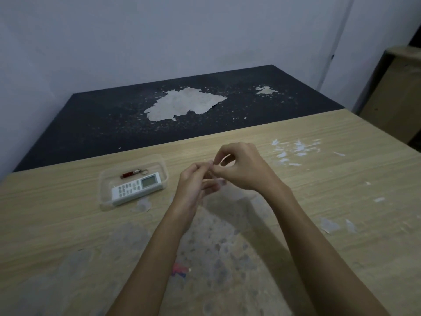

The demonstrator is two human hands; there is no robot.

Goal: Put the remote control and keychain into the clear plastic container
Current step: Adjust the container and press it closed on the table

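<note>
**Head cam: both items already in the tub**

Head view only — remote control (136, 187) and keychain (134, 173) lie inside the clear plastic container (164, 165), so the job looks done. Left hand (195, 187) and right hand (242, 169) meet fingertip to fingertip beside it, fingers curled — can't tell if they pinch anything.

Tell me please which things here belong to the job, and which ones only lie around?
Part of the job:
- remote control, lying in the container
- keychain, in the container behind the remote
- clear plastic container

Only lying around:
- white scraps on the wooden table
- black surface behind, with peeled patches
</note>
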